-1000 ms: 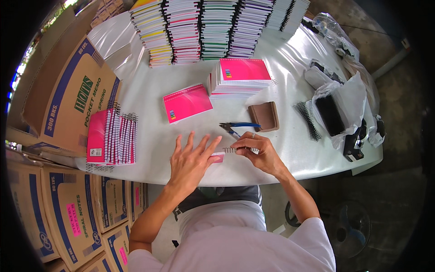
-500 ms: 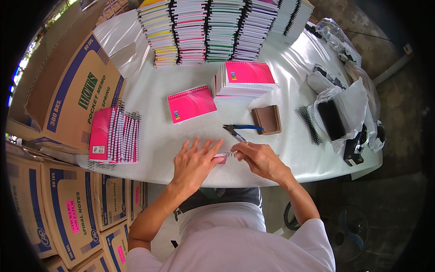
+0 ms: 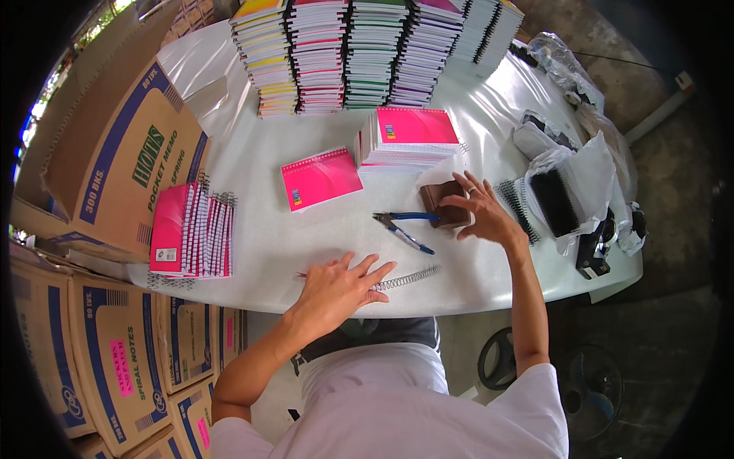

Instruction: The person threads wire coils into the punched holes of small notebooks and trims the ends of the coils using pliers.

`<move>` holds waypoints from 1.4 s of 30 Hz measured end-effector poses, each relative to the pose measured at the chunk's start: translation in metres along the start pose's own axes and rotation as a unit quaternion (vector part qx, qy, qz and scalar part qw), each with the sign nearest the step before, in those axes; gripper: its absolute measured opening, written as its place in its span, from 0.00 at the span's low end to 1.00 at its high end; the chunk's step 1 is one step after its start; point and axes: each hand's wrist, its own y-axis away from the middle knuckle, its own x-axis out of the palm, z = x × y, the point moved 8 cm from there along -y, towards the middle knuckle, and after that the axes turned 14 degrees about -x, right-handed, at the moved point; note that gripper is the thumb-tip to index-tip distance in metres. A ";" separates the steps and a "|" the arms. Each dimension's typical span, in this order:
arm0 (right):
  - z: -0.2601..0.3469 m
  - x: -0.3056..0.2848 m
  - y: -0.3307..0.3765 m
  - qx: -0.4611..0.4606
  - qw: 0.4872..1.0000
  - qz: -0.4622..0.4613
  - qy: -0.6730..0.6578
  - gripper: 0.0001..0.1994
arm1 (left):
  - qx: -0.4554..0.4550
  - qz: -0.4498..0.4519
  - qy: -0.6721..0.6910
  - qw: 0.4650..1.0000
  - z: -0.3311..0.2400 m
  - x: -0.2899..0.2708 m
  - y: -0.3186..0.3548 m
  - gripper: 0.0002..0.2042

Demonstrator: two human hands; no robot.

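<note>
Left of the pliers (image 3: 404, 226), a pink notebook batch (image 3: 191, 230) stands on edge beside cartons (image 3: 115, 153). A single pink notebook (image 3: 319, 177) lies up-left of the pliers. Below-left of them, the left hand (image 3: 336, 289) rests flat with fingers spread, holding nothing, fingertips touching the wire coil (image 3: 405, 278), which lies just below the pliers near the table (image 3: 489, 275) edge. A second ago both hands met at the coil; now the right hand (image 3: 482, 214) has left it and spreads open over the brown pad (image 3: 446, 203) just right of the pliers. The coil work looks paused for something from that spot.
</note>
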 end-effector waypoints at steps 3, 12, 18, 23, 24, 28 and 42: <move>-0.025 -0.006 0.000 0.051 0.996 0.031 -0.074 0.27 | 0.011 -0.091 -0.032 0.995 0.009 -0.004 0.005 0.34; 0.103 0.033 -0.046 -0.130 0.877 0.141 -0.441 0.24 | -0.110 -0.070 0.030 0.991 0.046 -0.008 0.005 0.44; 0.102 0.025 -0.050 -0.161 0.838 0.092 -0.513 0.24 | -0.125 -0.048 0.057 0.989 0.049 -0.011 -0.001 0.45; 0.107 0.018 -0.055 -0.145 0.824 0.074 -0.543 0.27 | -0.170 -0.011 0.037 0.985 0.059 -0.009 -0.002 0.45; 0.111 0.019 -0.057 -0.148 0.829 0.075 -0.535 0.28 | -0.158 -0.033 0.041 0.986 0.058 -0.012 -0.002 0.46; 0.097 0.034 -0.057 -0.122 0.756 0.027 -0.642 0.25 | -0.165 -0.050 0.034 0.984 0.063 -0.018 0.000 0.45; 0.112 0.036 -0.075 -0.089 0.846 0.066 -0.521 0.23 | -0.192 -0.112 0.357 0.907 0.101 -0.007 0.012 0.52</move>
